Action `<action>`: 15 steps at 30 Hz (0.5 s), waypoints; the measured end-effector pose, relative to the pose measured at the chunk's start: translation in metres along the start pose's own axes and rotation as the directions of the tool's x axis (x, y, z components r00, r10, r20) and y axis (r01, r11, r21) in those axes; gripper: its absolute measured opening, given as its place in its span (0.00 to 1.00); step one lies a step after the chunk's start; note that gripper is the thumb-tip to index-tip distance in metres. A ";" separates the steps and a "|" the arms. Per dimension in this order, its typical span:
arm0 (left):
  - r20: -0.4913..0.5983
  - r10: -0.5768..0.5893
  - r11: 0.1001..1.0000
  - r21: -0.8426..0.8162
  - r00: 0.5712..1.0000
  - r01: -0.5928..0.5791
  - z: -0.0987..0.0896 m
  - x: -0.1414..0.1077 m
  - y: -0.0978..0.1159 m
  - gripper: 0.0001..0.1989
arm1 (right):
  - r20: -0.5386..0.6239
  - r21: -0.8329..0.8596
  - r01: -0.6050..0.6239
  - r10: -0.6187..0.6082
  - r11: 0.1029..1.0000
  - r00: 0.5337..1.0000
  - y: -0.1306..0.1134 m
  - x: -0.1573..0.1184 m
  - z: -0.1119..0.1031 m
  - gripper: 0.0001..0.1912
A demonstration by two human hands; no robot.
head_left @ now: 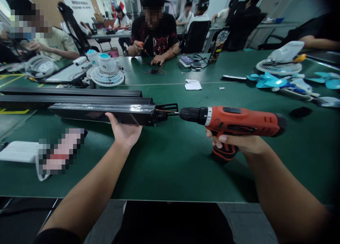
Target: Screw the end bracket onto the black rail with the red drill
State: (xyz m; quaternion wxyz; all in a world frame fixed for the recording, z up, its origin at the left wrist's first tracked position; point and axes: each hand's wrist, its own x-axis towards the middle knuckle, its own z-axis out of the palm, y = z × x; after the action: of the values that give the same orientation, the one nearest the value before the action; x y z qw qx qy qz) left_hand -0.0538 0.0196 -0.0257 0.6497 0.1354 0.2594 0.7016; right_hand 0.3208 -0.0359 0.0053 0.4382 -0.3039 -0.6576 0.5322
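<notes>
Head view, with clock directions taken from its middle: the black bar (92,113) lies toward nine o'clock above the green counter (183,169), its end pointing to three o'clock. Two more black bars (74,100) run just behind it. A slotted black bracket (172,104) juts from the near bar's end.

The left hand (126,134) supports that bar close to this end, thumb laid against the near face; its other fingers pass out of sight beneath, so how tightly they press I cannot tell. At three o'clock the right hand (236,143) wraps its fingers around the pistol grip of a red cordless drill (244,120). The drill's thin bit (174,112) reaches the bracket; whether it touches is unclear.

The bar looks stiff and long enough to swing if held only at one end, and its glossy top could prove slippery; a palm underneath with a thumb on the side suits it. The slim bracket seems the easier part to bend. The drill is probably heavy, best held by its grip, clear of the chuck.

A white fan (107,73) sits at ten o'clock, and blue fan blades (268,81) lie between two and three.
</notes>
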 end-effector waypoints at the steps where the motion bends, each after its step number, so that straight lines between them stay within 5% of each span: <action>1: 0.003 0.001 1.000 0.005 1.000 -0.001 0.000 0.000 0.000 0.43 | 0.000 0.001 0.001 -0.001 1.000 1.000 0.000 0.000 0.000 0.12; 15: -0.003 0.000 1.000 0.011 1.000 0.000 0.004 -0.003 0.000 0.44 | 0.006 -0.042 -0.006 0.006 0.999 1.000 0.004 -0.002 -0.004 0.15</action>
State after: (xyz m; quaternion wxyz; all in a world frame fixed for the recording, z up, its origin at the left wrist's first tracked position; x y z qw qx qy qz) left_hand -0.0518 0.0175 -0.0222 0.6484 0.1382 0.2642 0.7005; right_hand 0.3253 -0.0347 0.0014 0.4282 -0.3135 -0.6690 0.5203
